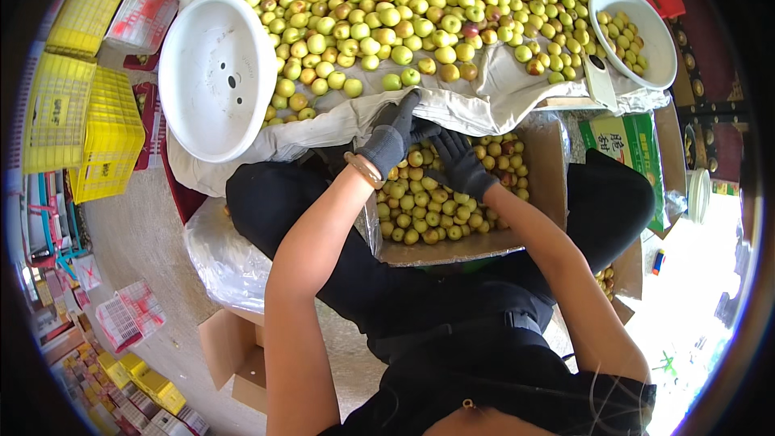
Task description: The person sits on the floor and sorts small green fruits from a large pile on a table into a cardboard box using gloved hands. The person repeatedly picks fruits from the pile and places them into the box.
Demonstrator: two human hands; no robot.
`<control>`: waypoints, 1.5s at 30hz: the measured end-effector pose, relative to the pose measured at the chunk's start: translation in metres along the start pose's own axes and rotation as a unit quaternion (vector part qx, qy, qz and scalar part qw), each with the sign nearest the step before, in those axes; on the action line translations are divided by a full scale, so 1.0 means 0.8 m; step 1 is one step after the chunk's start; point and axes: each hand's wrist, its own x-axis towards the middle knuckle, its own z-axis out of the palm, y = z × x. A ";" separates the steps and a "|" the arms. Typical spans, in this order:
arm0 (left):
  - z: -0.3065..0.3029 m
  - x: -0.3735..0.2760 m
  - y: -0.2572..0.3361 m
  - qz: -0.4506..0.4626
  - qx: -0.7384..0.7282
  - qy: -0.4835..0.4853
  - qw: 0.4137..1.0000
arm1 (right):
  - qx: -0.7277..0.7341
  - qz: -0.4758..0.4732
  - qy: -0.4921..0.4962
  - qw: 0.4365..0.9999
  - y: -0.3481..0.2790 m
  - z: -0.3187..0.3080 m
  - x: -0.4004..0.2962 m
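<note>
My left hand [396, 133], in a dark grey knit glove with a bracelet at the wrist, is at the front edge of a pale cloth [339, 118]. Its palm side is hidden, so whether it grips anything is unclear. Just right of it, my gloved right hand [461, 163] lies palm down, fingers apart, over yellow-green jujubes [433, 212]. These fill much of a cardboard box [548, 175] with a clear plastic liner, set between my knees. Beyond the cloth edge spreads a large heap of jujubes [387, 15], some reddish brown.
A white plastic basin [200, 85] with drain holes stands left of the heap. At the right, another white basin [663, 42] holds jujubes. Yellow crates [112, 127] are stacked at far left. An open carton [227, 345] and a clear plastic bag [224, 254] lie by my left leg.
</note>
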 end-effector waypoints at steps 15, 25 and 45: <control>0.017 -0.017 0.011 0.004 -0.006 0.027 1.000 | -0.072 -0.019 0.054 0.996 -0.022 0.033 0.033; 0.004 -0.006 0.001 0.007 0.030 -0.016 0.999 | -0.098 -0.039 -0.138 0.985 -0.032 0.009 0.030; -0.004 -0.002 0.018 -0.022 -0.016 -0.008 1.000 | 0.051 -0.084 -0.103 0.990 -0.142 0.016 0.028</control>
